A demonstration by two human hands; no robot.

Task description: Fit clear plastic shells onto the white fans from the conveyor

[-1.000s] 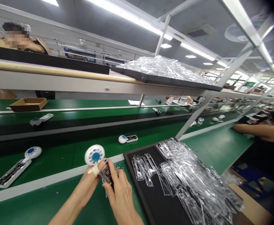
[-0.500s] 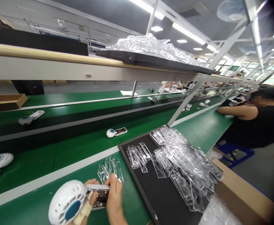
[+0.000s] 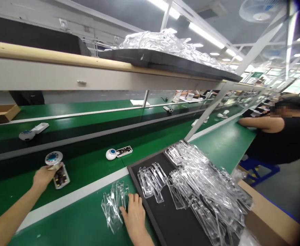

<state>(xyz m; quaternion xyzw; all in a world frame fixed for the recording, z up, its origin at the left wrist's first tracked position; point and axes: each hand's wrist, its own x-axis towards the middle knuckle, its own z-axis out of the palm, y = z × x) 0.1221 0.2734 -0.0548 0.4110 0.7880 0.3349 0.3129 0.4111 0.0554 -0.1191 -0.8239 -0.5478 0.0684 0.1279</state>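
The left hand [image 3: 43, 176] is stretched far out to the left, over the green conveyor belt [image 3: 88, 164]. Its fingers are closed around the handheld fan unit [image 3: 57, 169], a small device with a white round head with a blue centre and an open handle where the circuit board shows. The unit seems to rest on the belt under the fingers, but I cannot tell if it already lies there fully or is a little lifted.

The right hand [image 3: 134, 213] is close to the body, lying flat with the fingers loosely spread. It holds nothing; the fingertips touch the small pile of clear plastic covers [image 3: 114, 205] on the green table, just left of the black tray [image 3: 170, 222]. That tray carries many more clear covers [image 3: 206, 184] to the right of the hand.

Further out on the belt, beyond both hands, another fan unit [image 3: 118, 152] lies, and a third one [image 3: 32, 131] lies on the far lane.

The risks, in my judgement: the board is uncovered, so a finger pressing on it could harm the parts. If the unit is released while tilted, it could roll on its round head and land crooked. The covers are thin and slippery, so a careless push by the right hand could scatter the pile or pick two pieces stuck together.
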